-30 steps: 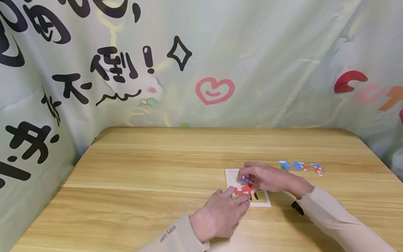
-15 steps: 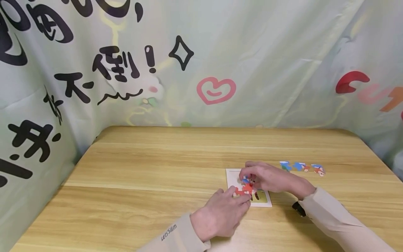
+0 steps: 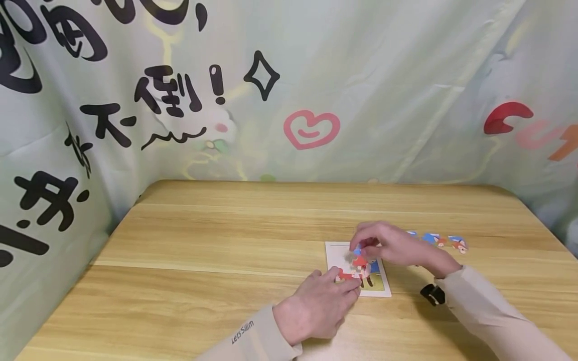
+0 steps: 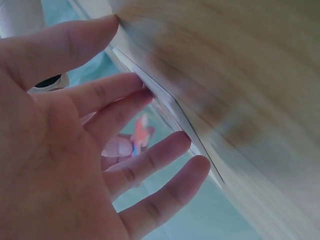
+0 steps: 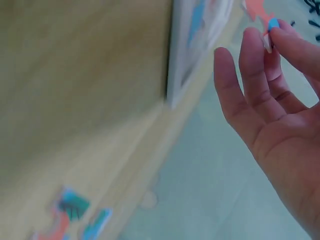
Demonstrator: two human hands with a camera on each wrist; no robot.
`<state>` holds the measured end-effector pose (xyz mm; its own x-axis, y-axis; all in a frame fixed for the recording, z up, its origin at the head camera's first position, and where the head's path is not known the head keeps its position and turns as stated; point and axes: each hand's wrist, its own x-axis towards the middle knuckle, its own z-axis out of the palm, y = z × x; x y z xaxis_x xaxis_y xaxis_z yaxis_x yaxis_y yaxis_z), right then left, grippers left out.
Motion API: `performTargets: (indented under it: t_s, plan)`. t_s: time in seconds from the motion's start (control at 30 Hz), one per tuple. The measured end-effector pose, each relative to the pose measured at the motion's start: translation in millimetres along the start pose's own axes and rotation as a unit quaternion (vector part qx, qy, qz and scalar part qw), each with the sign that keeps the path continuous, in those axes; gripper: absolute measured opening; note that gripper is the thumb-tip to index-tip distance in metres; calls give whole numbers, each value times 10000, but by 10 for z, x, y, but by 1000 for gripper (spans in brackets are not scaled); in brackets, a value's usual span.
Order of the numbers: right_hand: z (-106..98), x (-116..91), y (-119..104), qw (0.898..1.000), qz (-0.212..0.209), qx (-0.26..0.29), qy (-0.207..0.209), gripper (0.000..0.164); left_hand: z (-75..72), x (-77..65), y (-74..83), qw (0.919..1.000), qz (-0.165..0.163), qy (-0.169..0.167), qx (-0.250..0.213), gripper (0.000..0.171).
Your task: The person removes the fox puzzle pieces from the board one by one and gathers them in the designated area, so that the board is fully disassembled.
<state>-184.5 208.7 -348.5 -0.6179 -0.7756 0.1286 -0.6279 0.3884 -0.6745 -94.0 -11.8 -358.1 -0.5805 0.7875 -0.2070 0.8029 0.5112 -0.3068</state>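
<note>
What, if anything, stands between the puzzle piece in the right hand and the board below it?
Nothing visible stands between the puzzle piece in the right hand and the board. Only the left hand covers part of the board's near left side.

Held piece: orange-red, blue and white. Board: white border, blue and yellow-green patches. Loose pieces: blue, orange, white. Table: yellow-brown woodgrain. Backdrop: pale green, black lettering, pink heart. Sleeves: beige; dark print on left.
</note>
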Motion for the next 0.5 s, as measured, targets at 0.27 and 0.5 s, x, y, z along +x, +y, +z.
performTargets:
  t_s: [0.27, 0.5]
  plan:
    - [-258, -230, 52, 9978, 2, -264, 614, 21, -5, -1, -2, 10000, -1, -76, -12, 59]
    - [-411, -525, 164, 9916, 234, -699, 1062, 21, -2, 2, 0, 10000, -14, -60, -12, 58]
